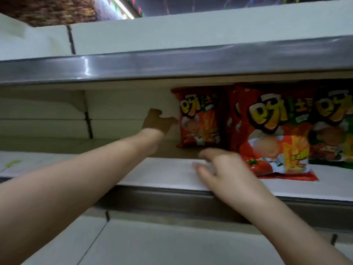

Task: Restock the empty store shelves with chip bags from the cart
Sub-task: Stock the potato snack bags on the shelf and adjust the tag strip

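Placement step, probably the tail end of it: both hands were in the shelf (162,174) and neither held a bag. The left hand (156,122) was deep at the rear, in shadow, with its thumb spread toward the left edge of the back bag (198,117). It was just beside that bag, and I couldn't tell if it touched. The white back wall showed through the gap between thumb and fingers, so nothing was gripped. The right hand (219,167) hovered over the shelf's front lip, fingers loose and motion-blurred, empty, just left of the front bag (275,134). The back bag stood upright against the rear wall. The front bag stood further forward, leaning a bit, with another red one partly hidden behind it. A green bag (334,127) sat at the right edge, touching or overlapping the front bag. The whole left stretch of the shelf was bare, and so was the top shelf (191,31) as far as visible, so I'd call the job early to mid. The next move likely needs both hands out and back to the cart (not in frame) for more bags. New stock should go in the gap left of the back bag, set upright, without knocking the leaning front bag off the lip.
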`<state>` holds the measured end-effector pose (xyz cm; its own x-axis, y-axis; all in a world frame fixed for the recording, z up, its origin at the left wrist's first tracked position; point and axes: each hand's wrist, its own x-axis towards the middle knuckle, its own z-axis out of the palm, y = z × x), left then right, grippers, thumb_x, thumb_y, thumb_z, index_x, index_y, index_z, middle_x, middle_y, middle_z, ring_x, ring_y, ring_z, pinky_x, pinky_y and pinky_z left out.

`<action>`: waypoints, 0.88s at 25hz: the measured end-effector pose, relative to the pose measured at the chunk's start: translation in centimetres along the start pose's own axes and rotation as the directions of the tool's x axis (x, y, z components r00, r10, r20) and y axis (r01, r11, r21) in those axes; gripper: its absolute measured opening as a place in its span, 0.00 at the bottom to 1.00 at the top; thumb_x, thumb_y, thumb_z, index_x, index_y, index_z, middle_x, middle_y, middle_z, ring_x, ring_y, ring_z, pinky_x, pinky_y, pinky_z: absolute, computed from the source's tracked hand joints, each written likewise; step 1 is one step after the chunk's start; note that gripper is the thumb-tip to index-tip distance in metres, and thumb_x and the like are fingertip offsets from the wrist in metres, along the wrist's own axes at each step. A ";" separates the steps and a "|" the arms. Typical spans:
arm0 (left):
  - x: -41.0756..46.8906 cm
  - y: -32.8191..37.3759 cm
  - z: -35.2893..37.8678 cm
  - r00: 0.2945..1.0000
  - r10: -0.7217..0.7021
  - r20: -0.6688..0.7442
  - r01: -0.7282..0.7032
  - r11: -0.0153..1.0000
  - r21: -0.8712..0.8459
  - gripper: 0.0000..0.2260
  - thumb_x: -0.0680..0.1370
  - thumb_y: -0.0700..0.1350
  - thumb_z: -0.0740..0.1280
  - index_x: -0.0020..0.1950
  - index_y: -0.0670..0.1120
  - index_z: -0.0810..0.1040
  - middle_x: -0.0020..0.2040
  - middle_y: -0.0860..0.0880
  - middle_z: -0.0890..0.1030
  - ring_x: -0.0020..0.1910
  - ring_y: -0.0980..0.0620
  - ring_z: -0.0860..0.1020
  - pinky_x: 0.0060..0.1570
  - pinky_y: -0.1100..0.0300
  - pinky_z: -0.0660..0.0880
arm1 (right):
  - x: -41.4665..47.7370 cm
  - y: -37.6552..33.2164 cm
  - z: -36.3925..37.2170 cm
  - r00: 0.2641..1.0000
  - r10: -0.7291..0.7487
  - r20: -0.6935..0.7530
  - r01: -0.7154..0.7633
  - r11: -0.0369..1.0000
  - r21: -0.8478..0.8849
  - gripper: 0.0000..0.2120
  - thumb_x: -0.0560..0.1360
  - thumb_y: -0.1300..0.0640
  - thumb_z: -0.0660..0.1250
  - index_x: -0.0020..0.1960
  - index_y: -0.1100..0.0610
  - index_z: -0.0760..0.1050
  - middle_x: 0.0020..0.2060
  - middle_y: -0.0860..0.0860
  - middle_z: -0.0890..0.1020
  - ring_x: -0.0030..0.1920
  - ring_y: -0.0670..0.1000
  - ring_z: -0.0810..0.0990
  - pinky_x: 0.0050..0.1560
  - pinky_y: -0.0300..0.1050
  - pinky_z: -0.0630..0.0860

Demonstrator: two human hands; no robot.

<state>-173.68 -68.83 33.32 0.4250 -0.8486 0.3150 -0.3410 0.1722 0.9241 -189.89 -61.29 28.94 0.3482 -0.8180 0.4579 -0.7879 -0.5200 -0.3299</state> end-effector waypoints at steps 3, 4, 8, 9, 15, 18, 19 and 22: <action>-4.5 -1.4 -4.2 0.988 0.090 -0.125 -0.096 0.995 -0.039 0.16 0.74 0.38 0.70 0.59 0.47 0.70 0.57 0.46 0.75 0.53 0.50 0.73 0.49 0.62 0.68 | -0.8 -1.6 1.6 0.891 -0.238 -0.386 0.291 0.953 0.084 0.12 0.77 0.53 0.62 0.55 0.59 0.78 0.50 0.53 0.81 0.50 0.49 0.78 0.49 0.39 0.71; -6.6 -2.2 -6.1 0.980 0.127 -0.153 -0.131 0.991 -0.016 0.15 0.74 0.37 0.69 0.57 0.48 0.70 0.55 0.48 0.74 0.54 0.52 0.73 0.51 0.62 0.69 | -1.2 -3.1 2.8 0.858 -0.277 -0.433 0.383 0.906 0.180 0.12 0.76 0.55 0.62 0.52 0.60 0.79 0.46 0.52 0.82 0.47 0.47 0.77 0.47 0.37 0.70; -13.2 -5.1 -13.5 0.965 0.122 -0.232 -0.128 0.992 -0.011 0.15 0.69 0.40 0.70 0.49 0.54 0.71 0.52 0.54 0.74 0.51 0.57 0.73 0.55 0.61 0.73 | -3.0 -10.5 8.1 0.819 -0.422 -0.390 0.570 0.681 0.459 0.08 0.74 0.58 0.62 0.46 0.59 0.79 0.41 0.49 0.81 0.44 0.44 0.75 0.45 0.29 0.67; -14.7 -6.1 -15.9 0.955 0.083 -0.285 -0.095 0.995 -0.030 0.15 0.69 0.39 0.70 0.48 0.54 0.71 0.50 0.55 0.74 0.50 0.56 0.73 0.52 0.63 0.72 | -3.4 -12.6 9.5 0.810 -0.456 -0.368 0.586 0.631 0.509 0.08 0.74 0.58 0.62 0.46 0.59 0.79 0.41 0.49 0.81 0.44 0.43 0.76 0.46 0.29 0.68; -22.8 -12.2 -29.8 0.774 -0.175 -0.609 0.147 0.985 -0.096 0.12 0.74 0.33 0.66 0.53 0.48 0.72 0.51 0.51 0.74 0.51 0.54 0.74 0.47 0.68 0.72 | -5.7 -25.0 16.3 0.785 -0.608 -0.120 0.465 0.451 0.762 0.04 0.75 0.62 0.67 0.45 0.59 0.81 0.38 0.45 0.80 0.45 0.41 0.76 0.45 0.31 0.71; -27.0 -15.3 -37.0 0.612 -0.262 -0.747 0.237 0.961 -0.143 0.12 0.73 0.32 0.66 0.51 0.46 0.72 0.46 0.51 0.74 0.46 0.54 0.73 0.41 0.68 0.71 | -8.0 -31.9 20.8 0.711 -0.703 -0.008 0.423 0.418 0.804 0.04 0.74 0.62 0.67 0.45 0.59 0.81 0.38 0.48 0.81 0.43 0.43 0.77 0.43 0.30 0.70; -28.5 -16.6 -39.5 0.556 -0.285 -0.780 0.267 0.951 -0.158 0.11 0.73 0.32 0.66 0.50 0.46 0.73 0.46 0.50 0.74 0.45 0.54 0.73 0.40 0.68 0.71 | -9.2 -34.3 22.6 0.675 -0.736 0.049 0.405 0.425 0.810 0.05 0.75 0.61 0.67 0.46 0.59 0.81 0.38 0.49 0.81 0.41 0.43 0.77 0.42 0.30 0.70; -32.2 -19.9 -45.7 0.430 -0.364 -0.826 0.350 0.911 -0.219 0.10 0.74 0.32 0.66 0.49 0.45 0.73 0.48 0.46 0.74 0.42 0.54 0.72 0.39 0.65 0.70 | -12.3 -39.8 28.5 0.568 -0.785 0.248 0.336 0.496 0.800 0.07 0.76 0.59 0.65 0.48 0.59 0.81 0.40 0.50 0.82 0.41 0.46 0.78 0.40 0.32 0.68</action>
<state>-142.26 -22.07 14.63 0.9997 -0.0140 -0.0220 0.0215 -0.0310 0.9993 -148.37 -37.56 12.94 0.9422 -0.1174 0.3139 0.1324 -0.7300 -0.6705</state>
